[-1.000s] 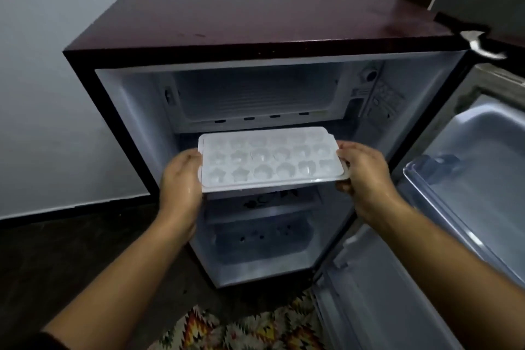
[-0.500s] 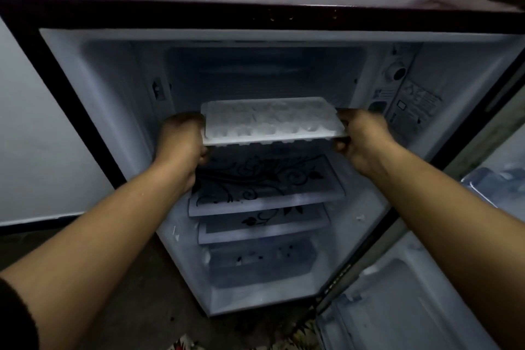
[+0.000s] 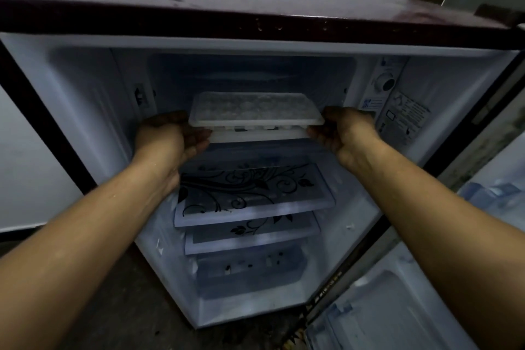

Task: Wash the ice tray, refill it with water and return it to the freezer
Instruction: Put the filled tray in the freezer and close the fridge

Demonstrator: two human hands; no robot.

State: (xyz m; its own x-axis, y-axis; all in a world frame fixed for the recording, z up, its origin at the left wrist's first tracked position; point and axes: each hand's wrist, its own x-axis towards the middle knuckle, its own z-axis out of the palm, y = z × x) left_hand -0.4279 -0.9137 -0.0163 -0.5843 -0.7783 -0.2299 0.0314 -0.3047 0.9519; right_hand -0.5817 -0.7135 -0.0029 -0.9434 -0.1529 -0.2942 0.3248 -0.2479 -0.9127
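The white plastic ice tray (image 3: 255, 109) is level at the mouth of the freezer compartment (image 3: 252, 74), in the top of the open maroon fridge (image 3: 199, 3). Its far part reaches into the compartment, just above the compartment's front ledge. My left hand (image 3: 170, 136) grips the tray's left end, fingers curled under it. At the tray's right end my right hand (image 3: 343, 133) grips in the same way. Whether the cells hold water I cannot tell.
Below the freezer are two glass shelves (image 3: 252, 196) with a black floral print and a drawer (image 3: 250, 273) at the bottom. A thermostat dial (image 3: 385, 83) sits on the right inner wall. The open fridge door (image 3: 403, 307) stands at the right, a white wall at the left.
The tray has gone up and forward, from in front of the fridge to the freezer mouth. Both hands kept their grip, and my head came closer.
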